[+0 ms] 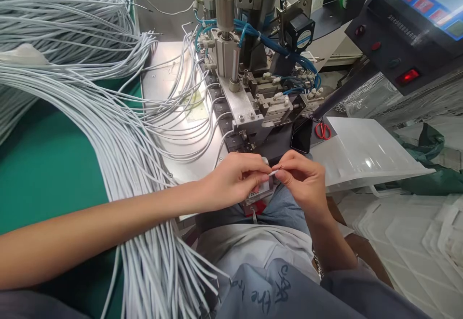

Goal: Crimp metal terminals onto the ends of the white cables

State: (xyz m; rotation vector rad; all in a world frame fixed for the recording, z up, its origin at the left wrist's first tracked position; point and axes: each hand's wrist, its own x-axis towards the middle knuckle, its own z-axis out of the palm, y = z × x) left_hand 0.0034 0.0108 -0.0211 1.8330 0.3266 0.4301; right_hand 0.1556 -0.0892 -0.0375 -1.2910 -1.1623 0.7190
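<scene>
Between my two hands lies the end of a white cable (274, 172), with thin reddish wires showing at its tip. My left hand (246, 177) pinches the cable just behind that end. The thumb and fingers of my right hand (302, 174) are closed on the tip and its fine wires. Both hands are in front of the machine's near end, above my lap. A thick bundle of white cables (119, 155) passes under my left forearm and hangs off at the bottom. Several more cables curve into the dark row of holders (226, 138) on the machine.
The metal machine (226, 54) with blue air hoses stands ahead. A control panel (408, 30) with a lit screen overhangs at the upper right. Red-handled scissors (323, 131) and a black phone (301, 136) lie right of the machine. A coiled cable heap (65, 20) covers the green table (47, 165).
</scene>
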